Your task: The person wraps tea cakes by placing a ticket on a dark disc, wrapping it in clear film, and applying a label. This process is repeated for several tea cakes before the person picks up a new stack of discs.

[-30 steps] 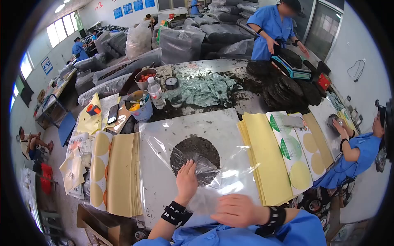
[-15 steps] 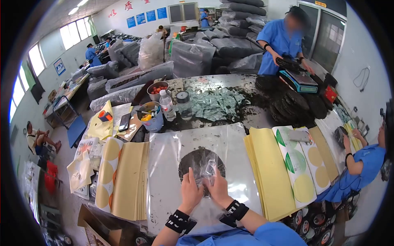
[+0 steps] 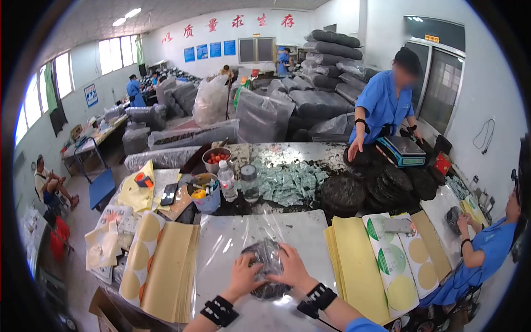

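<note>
A dark round cake [image 3: 265, 250] lies under clear plastic film on the pale sheet in front of me. My left hand [image 3: 244, 275] rests on the cake's left side, its fingers apart and lightly bent across the film. On the right side, my right hand [image 3: 290, 268] lies with fingers spread over the wrapped edge. Between the two hands the film shines and is wrinkled. The clear plastic sheet [image 3: 221, 235] extends around the cake on the table. Both wrists wear black bands.
Paper stacks lie left [image 3: 171, 265] and right [image 3: 354, 265]. Behind are a tool bucket [image 3: 205, 203], a water bottle [image 3: 227, 182], a lidded jar [image 3: 250, 185], green packets [image 3: 287, 182] and stacked dark cakes [image 3: 343, 195]. A co-worker [image 3: 381, 105] stands by a scale [image 3: 402, 150]; another person [image 3: 489, 249] works at right.
My hands have gone from gathering the film together over the cake to lying spread on its two sides. The film now covers the cake closely. The view has tilted up.
</note>
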`<action>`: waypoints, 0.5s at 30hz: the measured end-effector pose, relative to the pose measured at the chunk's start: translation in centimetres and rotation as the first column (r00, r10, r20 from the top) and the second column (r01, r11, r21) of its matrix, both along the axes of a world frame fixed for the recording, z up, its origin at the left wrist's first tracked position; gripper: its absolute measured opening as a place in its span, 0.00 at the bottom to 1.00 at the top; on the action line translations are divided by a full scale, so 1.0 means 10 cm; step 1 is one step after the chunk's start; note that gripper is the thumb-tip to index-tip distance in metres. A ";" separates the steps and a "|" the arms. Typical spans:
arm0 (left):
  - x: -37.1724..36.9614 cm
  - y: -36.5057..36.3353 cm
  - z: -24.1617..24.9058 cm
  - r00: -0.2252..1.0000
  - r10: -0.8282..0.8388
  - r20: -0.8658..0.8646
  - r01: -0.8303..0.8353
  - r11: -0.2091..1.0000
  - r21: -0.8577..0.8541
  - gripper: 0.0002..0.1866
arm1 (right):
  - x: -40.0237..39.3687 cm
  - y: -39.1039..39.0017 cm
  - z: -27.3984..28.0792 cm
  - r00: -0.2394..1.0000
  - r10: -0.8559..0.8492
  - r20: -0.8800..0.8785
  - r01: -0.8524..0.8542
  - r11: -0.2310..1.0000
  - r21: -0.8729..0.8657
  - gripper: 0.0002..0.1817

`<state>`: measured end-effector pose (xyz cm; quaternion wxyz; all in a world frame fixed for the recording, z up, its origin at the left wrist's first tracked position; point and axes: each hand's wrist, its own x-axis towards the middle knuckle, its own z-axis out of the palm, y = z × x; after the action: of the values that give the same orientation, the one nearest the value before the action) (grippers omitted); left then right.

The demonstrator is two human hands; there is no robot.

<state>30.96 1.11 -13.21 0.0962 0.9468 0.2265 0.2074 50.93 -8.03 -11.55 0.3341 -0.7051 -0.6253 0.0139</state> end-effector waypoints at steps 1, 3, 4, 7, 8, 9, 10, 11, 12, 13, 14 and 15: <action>0.00 -0.01 -0.10 0.995 0.046 0.088 -0.035 0.992 -0.121 0.47 | 0.04 0.05 -0.02 0.991 0.083 -0.103 -0.070 0.990 0.121 0.56; 0.21 0.24 -0.14 0.943 0.151 0.297 -0.056 0.951 -0.304 0.42 | -0.11 0.02 -0.03 0.939 -0.087 -0.331 0.087 0.996 -0.017 0.55; 0.21 0.23 -0.08 0.976 0.205 -0.069 -0.214 0.880 -0.424 0.40 | -0.06 0.05 0.10 0.955 -0.049 -0.293 0.006 0.989 -0.148 0.52; 0.18 0.22 0.01 0.996 0.072 -0.051 -0.078 0.988 -0.130 0.40 | 0.08 0.15 0.17 0.993 0.105 -0.046 -0.109 0.990 -0.092 0.44; 0.18 0.25 0.18 0.999 0.020 0.025 -0.021 1.000 0.005 0.42 | 0.12 0.20 0.14 0.967 0.160 0.196 -0.184 0.977 0.107 0.39; 0.22 0.30 0.35 0.994 -0.046 0.096 0.032 0.990 0.140 0.44 | 0.13 0.30 0.08 0.976 0.178 0.130 -0.203 0.955 0.217 0.35; 0.27 0.32 0.26 0.986 0.059 0.154 -0.031 0.984 -0.173 0.44 | 0.04 0.24 0.03 0.979 0.163 -0.119 -0.142 0.975 0.169 0.35; 0.25 0.27 0.16 0.987 0.054 0.151 -0.027 0.983 -0.180 0.44 | 0.01 0.24 0.05 0.930 0.131 -0.342 -0.093 0.988 0.124 0.35; 0.24 0.24 0.05 0.970 0.183 0.161 -0.114 0.924 -0.364 0.43 | 0.00 0.24 0.01 0.935 0.134 -0.329 -0.096 0.987 0.131 0.35; 0.25 0.24 0.01 0.939 0.311 0.148 -0.188 0.823 -0.536 0.43 | -0.07 0.19 -0.10 0.966 0.021 -0.258 0.007 0.994 0.105 0.34; 0.25 0.26 0.15 0.979 0.204 -0.014 -0.174 0.796 -0.580 0.43 | -0.13 0.16 -0.11 0.977 -0.094 -0.192 0.112 0.990 0.085 0.33; 0.25 0.31 0.16 0.978 0.210 -0.007 -0.177 0.803 -0.569 0.43 | -0.09 0.22 -0.08 0.978 -0.085 -0.190 0.105 0.990 0.099 0.33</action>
<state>33.44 4.23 -11.63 0.3574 0.8412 0.3703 0.1659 50.06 -5.84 -12.35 0.4290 -0.7106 -0.5569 0.0295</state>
